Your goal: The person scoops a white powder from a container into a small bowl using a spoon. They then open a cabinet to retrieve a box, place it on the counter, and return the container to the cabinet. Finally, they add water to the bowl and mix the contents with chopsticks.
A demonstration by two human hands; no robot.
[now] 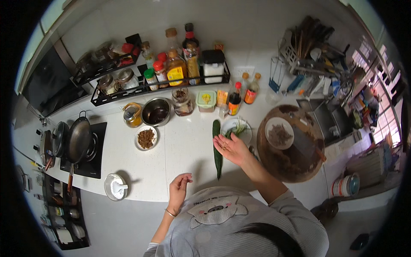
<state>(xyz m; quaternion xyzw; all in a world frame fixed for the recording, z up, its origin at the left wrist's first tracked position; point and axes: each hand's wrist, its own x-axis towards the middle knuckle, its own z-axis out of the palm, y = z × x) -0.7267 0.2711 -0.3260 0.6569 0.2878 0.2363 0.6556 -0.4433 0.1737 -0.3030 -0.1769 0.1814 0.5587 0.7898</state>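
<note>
My right hand [233,150] is held palm up with its fingers spread, and nothing shows in it. It hovers over a long green cucumber [218,165] lying lengthwise on the counter and over the near edge of a white plate [247,135]. Cut scallions [239,128] lie on that plate. My left hand [179,189] hangs near the counter's front edge, fingers loosely bent, with no object visible in it. To the right, a round wooden chopping board [301,163] carries a white bowl [291,130] of shredded, meat-like food and a cleaver.
At left, a wok [79,141] sits by the black cooktop [98,165]. A glass bowl [108,189] of white powder stands near the front edge. Farther back are a bowl of brown crumbs [146,139], a steel pot [157,110], sauce bottles [234,103] and a black spice rack [154,88].
</note>
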